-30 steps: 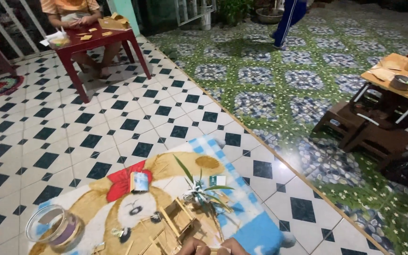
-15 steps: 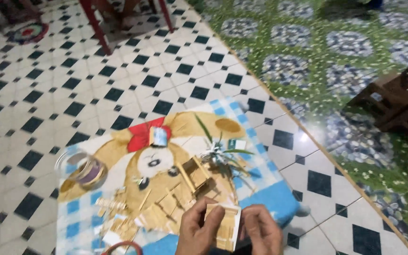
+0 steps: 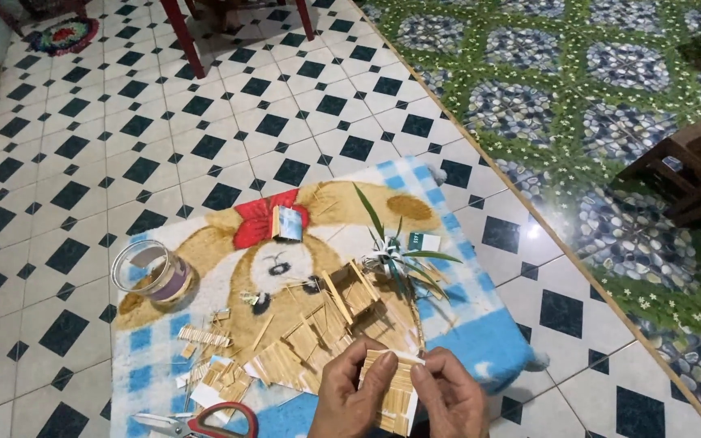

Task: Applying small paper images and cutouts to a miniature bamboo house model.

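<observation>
Below, two hands, left hand (image 3: 359, 395), right hand (image 3: 450, 395), one stick panel (image 3: 389, 389), one scissors (image 3: 196, 421)

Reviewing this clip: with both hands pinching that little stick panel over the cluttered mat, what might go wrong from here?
1. The flat panel of thin wooden sticks is pinched only at its top edge by the left hand and right hand; it may bend or come apart.
2. The small open stick frame stands just beyond the hands, so a reach might topple it.
3. The red-handled scissors lie near the left hand.
</observation>
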